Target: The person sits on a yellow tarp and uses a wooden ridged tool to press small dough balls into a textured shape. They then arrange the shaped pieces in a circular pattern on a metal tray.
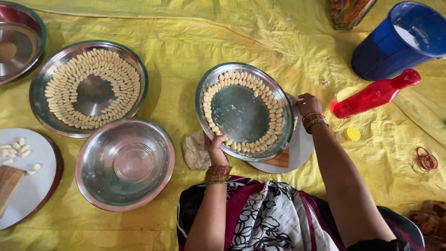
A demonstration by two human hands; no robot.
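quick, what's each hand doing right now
left hand: closed on the near rim of the steel plate ringed with dough pieces.
right hand: gripping that plate's far right rim.

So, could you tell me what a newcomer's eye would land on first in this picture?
Probably the steel plate at centre, ringed with small pale dough pieces, gripped at its rim by the left hand and right hand. Left of it lies a fuller plate of the same pieces. At upper right, a red bottle lies beside a blue jug on the yellow sheet.
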